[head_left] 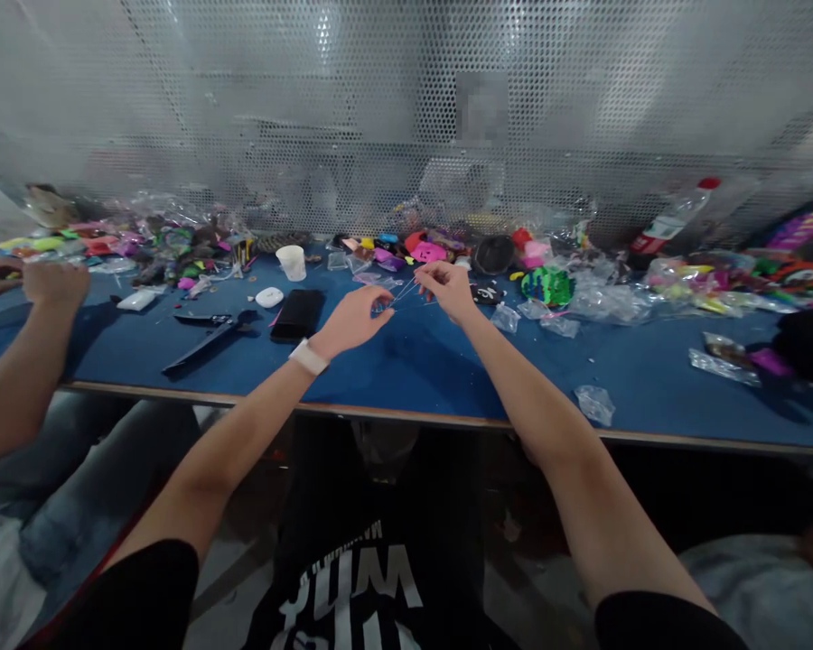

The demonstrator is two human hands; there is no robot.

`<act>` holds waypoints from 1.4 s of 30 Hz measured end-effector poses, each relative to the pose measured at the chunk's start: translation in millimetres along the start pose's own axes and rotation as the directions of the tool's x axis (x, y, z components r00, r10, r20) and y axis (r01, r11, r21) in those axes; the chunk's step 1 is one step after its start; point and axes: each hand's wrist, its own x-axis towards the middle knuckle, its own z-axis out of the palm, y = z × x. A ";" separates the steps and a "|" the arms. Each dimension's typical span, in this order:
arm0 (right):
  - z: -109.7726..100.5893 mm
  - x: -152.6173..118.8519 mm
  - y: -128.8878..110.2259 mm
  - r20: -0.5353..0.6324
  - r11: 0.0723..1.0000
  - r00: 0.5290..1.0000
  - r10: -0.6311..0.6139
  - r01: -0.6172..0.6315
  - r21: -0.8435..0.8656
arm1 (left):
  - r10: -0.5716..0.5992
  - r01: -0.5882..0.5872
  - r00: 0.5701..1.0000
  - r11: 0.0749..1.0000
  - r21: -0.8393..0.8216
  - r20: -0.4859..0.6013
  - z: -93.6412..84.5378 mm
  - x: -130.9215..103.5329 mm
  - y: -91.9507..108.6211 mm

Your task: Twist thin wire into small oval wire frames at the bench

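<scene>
Blue tabletop [434, 379] spans the view. Near its front edge, right of centre: one crumpled clear wrapper [594, 404]. Beyond it, two hands work at thin pale strands [405, 291], stretched between them just above the surface; strand count unresolved. Left hand [353, 320]: fingers curled, thumb and forefinger slightly apart at the strands; cannot tell whether they grip. Right hand [453, 292]: thumb and forefinger pinch the strands. Left of the hands: one black rectangular object [298, 315], one white rounded case [269, 297], then one white cup [291, 263]. Farthest: one perforated metal panel [352, 72].
</scene>
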 end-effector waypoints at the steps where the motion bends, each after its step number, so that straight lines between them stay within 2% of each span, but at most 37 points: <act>1: -0.8 -0.8 -3.0 0.003 1.000 1.000 0.008 -0.008 0.029 | 0.038 -0.037 0.999 0.998 -0.047 0.019 10.0 21.2 -1.6; 3: -3.8 -1.5 -7.1 -0.002 0.997 1.000 0.030 -0.029 0.066 | 0.110 -0.106 0.993 0.989 -0.103 0.037 28.6 53.0 -9.3; 5: -7.5 -1.3 -7.7 -0.013 0.995 0.998 0.056 -0.054 0.081 | 0.106 -0.108 0.994 0.986 -0.128 -0.027 44.4 67.8 -20.6; 8: -10.5 -0.9 -3.9 -0.002 0.992 0.996 0.086 -0.085 0.090 | 0.041 -0.063 0.993 0.976 -0.206 -0.108 59.9 64.9 -36.9; 11: -7.5 -2.2 0.7 0.038 0.990 0.994 0.102 -0.105 0.095 | 0.083 -0.112 0.989 0.958 -0.264 -0.119 65.1 54.4 -46.2; 18: 8.4 -7.5 -1.3 0.050 0.982 0.990 0.131 -0.137 0.130 | 0.115 -0.138 0.989 0.950 -0.280 -0.097 67.8 53.2 -48.8; 21: 10.0 -9.4 -1.4 0.072 0.981 0.988 0.138 -0.146 0.124 | 0.106 -0.139 0.987 0.940 -0.310 -0.120 68.4 53.6 -48.6; 25: 10.8 -10.0 3.4 0.102 0.974 0.982 0.158 -0.172 0.146 | 0.024 -0.108 0.980 0.900 -0.422 -0.198 67.6 55.7 -50.4; 29: 14.4 -5.5 11.8 -0.042 0.945 0.967 0.250 -0.234 0.229 | -0.210 -0.033 0.933 0.761 -0.648 -0.293 69.1 61.8 -54.3; 31: 17.0 -3.4 15.9 -0.101 0.929 0.950 0.295 -0.260 0.263 | -0.330 0.001 0.898 0.663 -0.748 -0.291 69.9 64.0 -56.3; 33: 19.1 -3.0 18.1 -0.118 0.935 0.951 0.287 -0.251 0.250 | -0.367 0.014 0.889 0.619 -0.785 -0.273 69.7 64.2 -57.6; 35: 19.8 -4.5 17.2 -0.111 0.961 0.966 0.232 -0.210 0.179 | -0.291 0.001 0.922 0.664 -0.748 -0.256 68.6 62.5 -57.6; 38: 17.9 -8.3 10.6 -0.073 0.992 0.989 0.128 -0.127 0.018 | -0.080 -0.061 0.974 0.809 -0.584 -0.212 67.3 58.1 -54.5; 42: 16.2 -11.8 1.5 0.030 0.994 0.998 0.058 -0.054 -0.099 | 0.064 -0.130 0.979 0.926 -0.354 -0.193 66.9 52.6 -48.0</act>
